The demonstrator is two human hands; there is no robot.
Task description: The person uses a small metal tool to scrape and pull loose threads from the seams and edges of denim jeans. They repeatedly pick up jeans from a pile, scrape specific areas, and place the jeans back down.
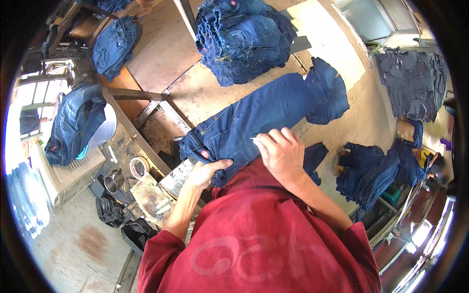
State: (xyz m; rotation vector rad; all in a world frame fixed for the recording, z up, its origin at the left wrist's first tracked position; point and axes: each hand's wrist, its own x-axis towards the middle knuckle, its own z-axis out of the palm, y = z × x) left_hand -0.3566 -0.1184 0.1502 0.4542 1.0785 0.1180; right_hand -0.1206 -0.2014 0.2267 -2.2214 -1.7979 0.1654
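A pair of dark blue jeans (259, 107) lies stretched slantwise across the table in front of me, its waistband toward the near left. My left hand (209, 173) grips the jeans at the waist, thumb on top, beside a small round red-and-white tag (204, 154). Just above the leg of the jeans is my right hand (282, 154), its thumb and forefinger closed in a pinch. A tiny white tip (254, 139) pokes out from those fingers; its kind is too small to make out.
A tall stack of folded jeans (244, 41) stands at the far side. More denim (369, 171) is heaped at the right, with dark garments (413, 80) behind. Jeans (75, 122) drape at the left, near a metal mug (114, 181), a tape roll (139, 167) and white sticks (163, 207).
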